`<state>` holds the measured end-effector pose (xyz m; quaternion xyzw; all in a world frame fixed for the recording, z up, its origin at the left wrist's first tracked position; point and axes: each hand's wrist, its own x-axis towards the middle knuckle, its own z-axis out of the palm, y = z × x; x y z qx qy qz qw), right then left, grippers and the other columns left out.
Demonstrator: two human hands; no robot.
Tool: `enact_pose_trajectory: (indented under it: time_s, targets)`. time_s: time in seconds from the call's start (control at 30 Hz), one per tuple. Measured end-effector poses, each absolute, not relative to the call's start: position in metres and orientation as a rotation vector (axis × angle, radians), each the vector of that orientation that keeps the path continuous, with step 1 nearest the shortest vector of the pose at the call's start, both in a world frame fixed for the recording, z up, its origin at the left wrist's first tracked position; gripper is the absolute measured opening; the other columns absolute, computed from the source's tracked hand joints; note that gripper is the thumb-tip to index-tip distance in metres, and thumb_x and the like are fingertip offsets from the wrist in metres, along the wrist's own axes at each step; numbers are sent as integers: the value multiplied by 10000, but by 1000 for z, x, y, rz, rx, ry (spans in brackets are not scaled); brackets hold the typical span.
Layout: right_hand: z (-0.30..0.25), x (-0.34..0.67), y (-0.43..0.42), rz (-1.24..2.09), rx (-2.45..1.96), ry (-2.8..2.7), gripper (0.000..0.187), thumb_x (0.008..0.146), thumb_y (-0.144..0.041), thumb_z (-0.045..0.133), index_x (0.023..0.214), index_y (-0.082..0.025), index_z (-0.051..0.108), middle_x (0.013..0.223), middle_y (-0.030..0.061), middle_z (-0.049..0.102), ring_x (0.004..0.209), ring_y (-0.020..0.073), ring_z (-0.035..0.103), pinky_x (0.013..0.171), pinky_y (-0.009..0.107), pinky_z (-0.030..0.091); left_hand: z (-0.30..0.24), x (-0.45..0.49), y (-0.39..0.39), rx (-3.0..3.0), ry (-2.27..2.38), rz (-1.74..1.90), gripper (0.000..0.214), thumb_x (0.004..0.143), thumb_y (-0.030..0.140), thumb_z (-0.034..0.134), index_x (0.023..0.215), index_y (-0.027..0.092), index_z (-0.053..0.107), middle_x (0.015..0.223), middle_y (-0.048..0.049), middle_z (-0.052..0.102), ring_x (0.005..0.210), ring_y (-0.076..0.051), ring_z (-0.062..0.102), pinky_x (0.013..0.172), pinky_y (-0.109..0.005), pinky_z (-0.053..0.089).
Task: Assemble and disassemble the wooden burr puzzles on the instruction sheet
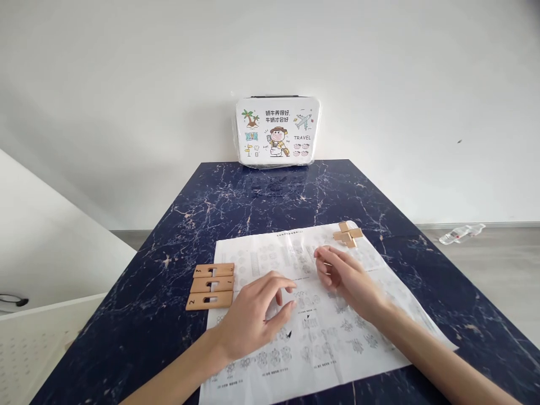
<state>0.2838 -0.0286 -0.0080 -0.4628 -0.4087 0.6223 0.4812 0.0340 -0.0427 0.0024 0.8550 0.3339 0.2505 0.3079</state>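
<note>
My left hand point(257, 315) is over the left part of a printed paper sheet point(270, 385). Its fingers are bent, the thumb stands apart from the index finger, and nothing is between them. Left of it, three flat wooden slotted pieces point(200, 284) marked with numbers lie side by side, partly on the sheet's edge. Above the sheet's right half is my right hand point(346, 278), loosely curled with no object visible in it. Just beyond that hand, an interlocked cross-shaped wooden puzzle point(347, 235) rests near the sheet's far right corner.
A white case point(277, 132) with cartoon prints stands upright against the wall at the back of the dark blue marbled table point(287, 197). Clear plastic point(462, 233) lies on the floor at right. A white perforated surface point(37, 349) is at lower left.
</note>
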Motion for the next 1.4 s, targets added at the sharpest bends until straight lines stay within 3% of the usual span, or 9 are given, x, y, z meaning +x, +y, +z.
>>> enact_pose_trajectory:
  time_s: [0.1,0.23,0.37,0.47,0.67,0.83,0.97,1.23,1.4]
  targets:
    - [-4,278,-34,1492,-1172,-1163,466,996,-639,681,844,-209,583,716,-38,524,542,104,467,519,260,421,12,28,-42,2470,897,624,155,1101,280,579,1253,265,596,1186,-60,708,1063,-258,689,967,-459,579]
    - [-1,278,-36,1454,-1217,-1281,494,992,-689,644,834,-227,568,697,-39,535,550,124,478,554,290,426,17,-6,-31,2588,1059,612,314,1097,412,602,1379,277,578,1366,-93,671,1308,-322,620,1126,-534,515]
    - [2,278,-36,1443,-1268,-1351,510,1000,-712,599,810,-241,550,671,-36,533,574,145,491,599,314,456,3,-67,-22,2589,1401,561,716,1017,636,643,1603,299,407,1647,-134,486,1529,-429,435,1229,-629,415]
    - [0,277,-35,1432,-1265,-1391,482,1007,-690,595,829,-244,557,669,-37,542,588,150,505,622,319,458,-8,-106,-23,2573,1532,348,941,996,691,637,1724,316,174,1783,-137,280,1608,-464,312,1235,-648,407]
    - [-3,277,-34,1434,-1235,-1444,450,1005,-667,603,867,-240,577,670,-40,558,584,148,508,626,322,452,-5,-109,-30,2590,1485,113,817,1114,613,454,1743,393,-18,1828,-7,131,1667,-407,192,1296,-597,347]
    - [-6,278,-33,1428,-1204,-1469,442,1019,-653,590,878,-234,578,673,-39,576,567,141,517,607,313,441,1,-74,-26,2588,1443,80,841,1115,616,458,1720,400,-84,1822,-2,78,1670,-453,44,1300,-678,276]
    - [-12,280,-31,1385,-1181,-1505,434,1037,-640,565,880,-235,565,659,-43,581,541,135,517,579,303,428,-3,-38,-22,2615,1291,62,831,1130,614,412,1713,375,-128,1820,-14,14,1675,-412,-17,1340,-663,172]
    - [-16,279,-29,1126,-1261,-1671,353,1077,-518,514,880,-232,577,615,-39,577,525,144,497,578,309,410,-12,27,-18,2567,1157,261,787,1126,627,404,1758,291,77,1823,-75,146,1689,-361,67,1364,-602,190]
    - [-18,276,-32,914,-1278,-1775,298,1089,-427,496,893,-231,606,688,-9,615,602,162,518,596,312,394,-8,34,-5,2473,1145,503,473,1171,505,332,1563,280,474,1687,-92,475,1599,-317,397,1283,-559,400]
